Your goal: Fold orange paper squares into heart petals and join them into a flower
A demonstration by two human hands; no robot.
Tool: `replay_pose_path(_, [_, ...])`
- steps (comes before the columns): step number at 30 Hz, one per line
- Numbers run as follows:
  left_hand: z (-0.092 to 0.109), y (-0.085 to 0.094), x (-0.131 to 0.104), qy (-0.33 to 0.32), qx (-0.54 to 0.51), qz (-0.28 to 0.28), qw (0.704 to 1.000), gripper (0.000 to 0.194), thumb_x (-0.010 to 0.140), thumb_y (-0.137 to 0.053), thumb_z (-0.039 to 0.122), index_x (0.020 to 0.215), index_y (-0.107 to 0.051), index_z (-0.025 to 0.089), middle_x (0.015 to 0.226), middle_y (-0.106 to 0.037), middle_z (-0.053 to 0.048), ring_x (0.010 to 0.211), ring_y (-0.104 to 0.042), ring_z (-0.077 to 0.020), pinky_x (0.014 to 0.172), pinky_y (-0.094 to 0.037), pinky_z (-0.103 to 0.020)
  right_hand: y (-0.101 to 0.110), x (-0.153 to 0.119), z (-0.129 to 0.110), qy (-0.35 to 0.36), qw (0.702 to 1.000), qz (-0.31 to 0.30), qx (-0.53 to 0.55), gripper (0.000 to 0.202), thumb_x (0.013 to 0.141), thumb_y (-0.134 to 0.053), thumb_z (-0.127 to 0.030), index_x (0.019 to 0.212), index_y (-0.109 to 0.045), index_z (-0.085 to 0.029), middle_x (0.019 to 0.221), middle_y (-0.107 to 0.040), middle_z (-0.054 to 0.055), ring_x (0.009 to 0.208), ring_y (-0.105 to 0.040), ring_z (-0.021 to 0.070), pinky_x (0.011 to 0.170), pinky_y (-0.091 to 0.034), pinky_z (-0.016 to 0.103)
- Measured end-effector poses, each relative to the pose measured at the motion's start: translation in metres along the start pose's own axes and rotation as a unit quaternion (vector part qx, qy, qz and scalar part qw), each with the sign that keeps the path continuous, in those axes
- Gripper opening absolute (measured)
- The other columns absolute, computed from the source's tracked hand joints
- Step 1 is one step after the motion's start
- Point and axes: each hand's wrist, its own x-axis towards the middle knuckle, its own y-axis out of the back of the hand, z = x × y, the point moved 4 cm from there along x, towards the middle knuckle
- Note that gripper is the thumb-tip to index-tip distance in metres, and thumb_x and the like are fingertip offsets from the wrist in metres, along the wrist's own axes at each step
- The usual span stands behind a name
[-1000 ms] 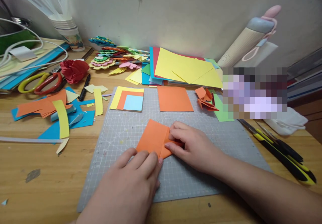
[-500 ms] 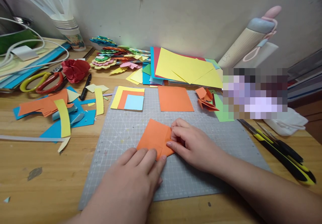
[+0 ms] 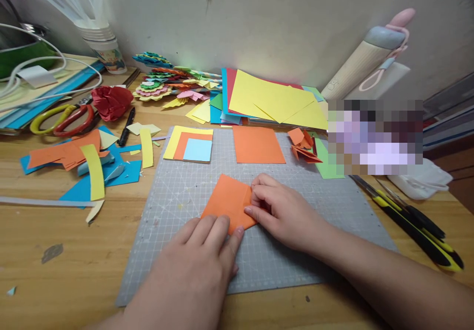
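Observation:
A piece of orange paper (image 3: 226, 196) lies at an angle on a grey cutting mat (image 3: 174, 251), its right part folded over. My left hand (image 3: 207, 251) holds down its lower left edge, the fingertips resting on top. At the right side, my right hand (image 3: 277, 206) pinches the folded edge between thumb and curled fingers, which partly hide it. Behind my hands lies a flat orange square (image 3: 259, 144). To its left is a layered yellow, orange and light blue paper square (image 3: 198, 150); to its right stands a folded orange paper piece (image 3: 305, 145).
Coloured paper scraps (image 3: 66, 149), scissors (image 3: 76, 115) and a black pen (image 3: 127, 127) lie at left. A paper stack (image 3: 274, 98) and paper flowers (image 3: 159, 80) are along the wall. On the right are a yellow-black cutter (image 3: 422, 231) and a leaning bottle (image 3: 363, 63).
My left hand has shifted very slightly up along the orange paper. My right hand keeps its pinch in nearly the same place.

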Motion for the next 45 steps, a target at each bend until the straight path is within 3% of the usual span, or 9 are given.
replay_pose_path(10, [-0.001, 0.007, 0.002, -0.013, -0.003, -0.013, 1.000, 0.039, 0.086, -0.050, 0.023, 0.123, -0.060, 0.029, 0.100, -0.065, -0.009, 0.089, -0.060, -0.0284, 0.075, -0.050, -0.043, 0.001, -0.001, 0.000, -0.004, 1.000, 0.000, 0.003, 0.022, 0.084, -0.059, -0.017, 0.068, -0.044, -0.019, 0.085, -0.052, -0.001, 0.070, -0.050, 0.0122, 0.062, -0.037, 0.027])
replay_pose_path(15, [0.002, 0.001, -0.001, -0.022, 0.021, 0.015, 0.999, 0.035, 0.090, -0.047, 0.029, 0.122, -0.060, 0.021, 0.104, -0.065, -0.007, 0.091, -0.058, -0.0268, 0.080, -0.046, -0.041, 0.000, 0.000, 0.000, -0.004, 1.000, -0.001, -0.004, 0.021, 0.085, -0.058, -0.017, 0.069, -0.045, -0.019, 0.085, -0.053, -0.001, 0.070, -0.050, 0.0124, 0.061, -0.037, 0.027])
replay_pose_path(23, [0.002, 0.002, -0.004, -0.028, 0.051, 0.045, 0.997, 0.032, 0.090, -0.048, 0.029, 0.118, -0.061, 0.020, 0.111, -0.064, -0.005, 0.096, -0.055, -0.0249, 0.088, -0.037, -0.041, 0.000, -0.003, -0.001, 0.005, 1.000, -0.003, -0.013, 0.021, 0.087, -0.056, -0.019, 0.071, -0.044, -0.019, 0.087, -0.052, -0.001, 0.072, -0.050, 0.0130, 0.063, -0.038, 0.028])
replay_pose_path(34, [0.001, 0.004, 0.004, -0.026, 0.021, 0.042, 0.999, 0.029, 0.089, -0.046, 0.026, 0.113, -0.063, 0.020, 0.096, -0.064, -0.003, 0.085, -0.056, -0.0233, 0.081, -0.041, -0.039, -0.001, 0.000, -0.004, 0.016, 0.999, -0.008, -0.039, 0.017, 0.088, -0.053, -0.018, 0.074, -0.044, -0.019, 0.091, -0.053, 0.000, 0.074, -0.051, 0.0132, 0.065, -0.039, 0.028])
replay_pose_path(45, [0.002, 0.005, 0.008, -0.017, 0.005, 0.024, 1.000, 0.029, 0.090, -0.049, 0.027, 0.115, -0.061, 0.017, 0.099, -0.063, -0.005, 0.088, -0.056, -0.0252, 0.077, -0.043, -0.040, 0.000, 0.000, -0.005, 0.023, 0.999, -0.004, -0.044, 0.016, 0.089, -0.052, -0.018, 0.074, -0.046, -0.019, 0.091, -0.054, 0.001, 0.074, -0.052, 0.0132, 0.066, -0.040, 0.027])
